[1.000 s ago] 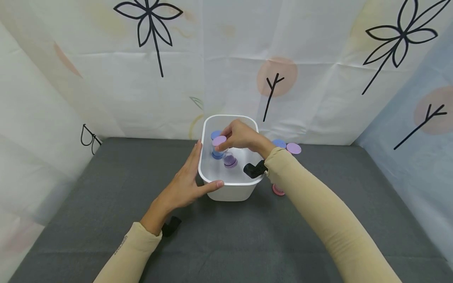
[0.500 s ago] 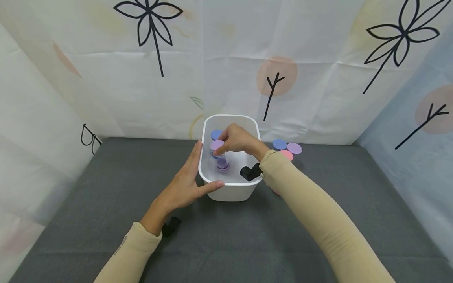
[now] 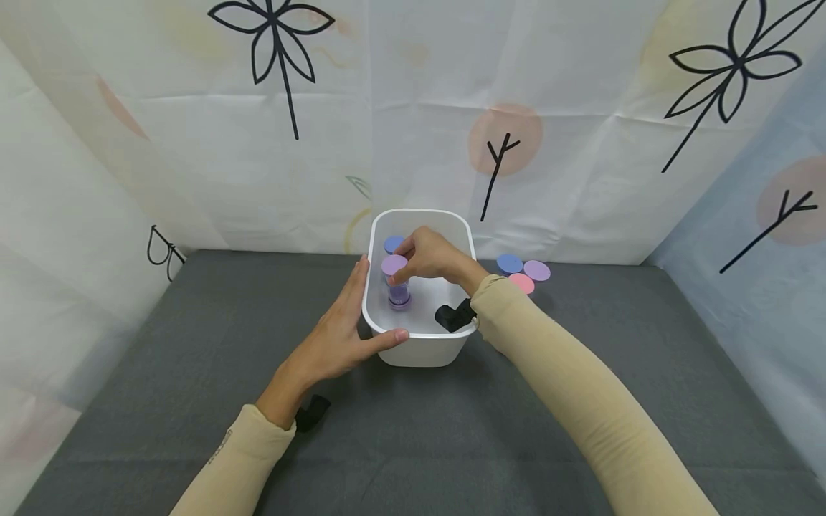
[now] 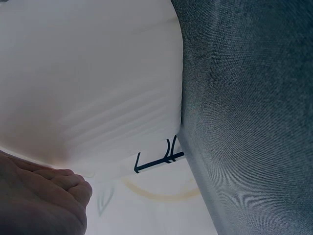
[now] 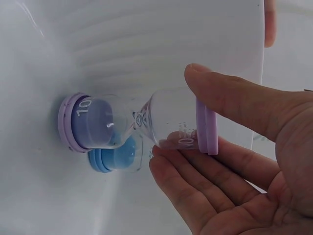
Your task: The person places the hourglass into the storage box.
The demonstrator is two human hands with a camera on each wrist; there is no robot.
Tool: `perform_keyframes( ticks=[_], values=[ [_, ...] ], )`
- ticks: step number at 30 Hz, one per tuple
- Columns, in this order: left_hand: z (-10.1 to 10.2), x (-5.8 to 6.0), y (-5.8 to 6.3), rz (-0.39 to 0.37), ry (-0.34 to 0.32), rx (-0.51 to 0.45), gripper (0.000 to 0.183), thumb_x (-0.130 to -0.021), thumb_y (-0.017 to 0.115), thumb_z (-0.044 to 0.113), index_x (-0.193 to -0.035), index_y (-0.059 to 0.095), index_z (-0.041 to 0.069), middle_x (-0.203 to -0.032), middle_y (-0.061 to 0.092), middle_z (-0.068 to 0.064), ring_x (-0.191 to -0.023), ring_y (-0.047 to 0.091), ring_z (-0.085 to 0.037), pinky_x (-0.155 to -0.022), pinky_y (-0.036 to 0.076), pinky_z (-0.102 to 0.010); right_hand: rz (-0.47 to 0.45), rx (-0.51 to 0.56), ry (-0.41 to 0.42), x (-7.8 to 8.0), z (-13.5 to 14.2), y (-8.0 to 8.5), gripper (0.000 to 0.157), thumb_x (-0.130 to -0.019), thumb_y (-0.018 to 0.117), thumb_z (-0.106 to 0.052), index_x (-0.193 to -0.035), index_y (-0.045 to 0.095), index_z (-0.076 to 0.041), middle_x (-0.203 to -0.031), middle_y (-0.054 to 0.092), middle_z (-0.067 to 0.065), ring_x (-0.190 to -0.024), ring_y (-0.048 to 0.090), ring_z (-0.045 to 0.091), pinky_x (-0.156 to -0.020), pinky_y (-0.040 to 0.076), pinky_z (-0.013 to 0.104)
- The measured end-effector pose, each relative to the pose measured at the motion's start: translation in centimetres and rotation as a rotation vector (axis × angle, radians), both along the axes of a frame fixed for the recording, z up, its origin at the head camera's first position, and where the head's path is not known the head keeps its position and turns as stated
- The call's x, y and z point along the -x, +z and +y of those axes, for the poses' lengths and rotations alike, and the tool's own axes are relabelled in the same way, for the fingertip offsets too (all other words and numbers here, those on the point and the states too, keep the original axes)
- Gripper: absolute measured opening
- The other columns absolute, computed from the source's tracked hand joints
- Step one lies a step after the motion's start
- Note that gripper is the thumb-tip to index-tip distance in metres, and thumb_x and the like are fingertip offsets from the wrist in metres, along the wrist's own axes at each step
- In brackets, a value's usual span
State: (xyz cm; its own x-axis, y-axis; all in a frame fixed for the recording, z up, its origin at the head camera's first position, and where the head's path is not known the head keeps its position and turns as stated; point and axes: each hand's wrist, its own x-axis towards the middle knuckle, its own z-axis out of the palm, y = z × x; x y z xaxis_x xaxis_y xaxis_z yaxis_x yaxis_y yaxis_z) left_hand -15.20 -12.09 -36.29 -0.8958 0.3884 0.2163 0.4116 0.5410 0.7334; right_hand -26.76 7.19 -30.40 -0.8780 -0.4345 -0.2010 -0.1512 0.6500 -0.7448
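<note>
A sand timer (image 5: pixel 100 120) with purple caps and purple sand stands upright inside a white plastic bin (image 3: pixel 422 351). My right hand (image 3: pixel 432 254) holds it near its top cap, thumb on one side and fingers on the other. Just behind it in the bin is a blue sand timer (image 5: pixel 117 154), partly hidden by the purple one in the right wrist view. My left hand (image 3: pixel 338 337) rests against the bin, its straight fingers along the left wall and its thumb over the front rim. In the left wrist view, the left fingers (image 4: pixel 73 188) lie at the bin's rim.
Behind my right forearm, at the bin's right, stand more timers with a blue cap (image 3: pixel 510 263), a purple cap (image 3: pixel 537 270) and a pink cap (image 3: pixel 521 283). Grey cloth (image 3: pixel 413 444) covers the table. A printed fabric wall (image 3: pixel 419 143) rises directly behind the bin.
My right hand has moved left and slightly toward me with the purple timer, to the bin's left wall in front of the blue one. My left hand has stayed in place.
</note>
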Motion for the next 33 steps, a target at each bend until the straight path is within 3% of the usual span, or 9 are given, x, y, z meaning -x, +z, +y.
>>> perform_keyframes(
  ticks=[9,33],
  values=[
    [0.08,0.11,-0.09,0.005,-0.002,0.000,0.119,-0.087,0.072,0.061,-0.163,-0.009,0.019,-0.168,-0.012,0.007,-0.155,0.001,-0.020,-0.118,0.019,-0.058,0.000,0.016,0.008,-0.06,-0.06,-0.17,0.055,-0.075,0.091,-0.007,-0.123,0.068,0.007,-0.112,0.073,0.015,-0.103,0.068,0.023,-0.092,0.053,0.033],
    [0.10,0.03,-0.04,-0.004,0.007,0.009,0.118,-0.087,0.072,0.061,-0.162,-0.012,0.025,-0.168,-0.012,0.007,-0.155,0.002,-0.020,-0.118,0.020,-0.059,-0.020,0.035,0.048,-0.01,-0.05,-0.47,0.053,-0.076,0.089,-0.002,-0.124,0.068,0.005,-0.115,0.072,0.014,-0.105,0.067,0.022,-0.091,0.052,0.031]
  ],
)
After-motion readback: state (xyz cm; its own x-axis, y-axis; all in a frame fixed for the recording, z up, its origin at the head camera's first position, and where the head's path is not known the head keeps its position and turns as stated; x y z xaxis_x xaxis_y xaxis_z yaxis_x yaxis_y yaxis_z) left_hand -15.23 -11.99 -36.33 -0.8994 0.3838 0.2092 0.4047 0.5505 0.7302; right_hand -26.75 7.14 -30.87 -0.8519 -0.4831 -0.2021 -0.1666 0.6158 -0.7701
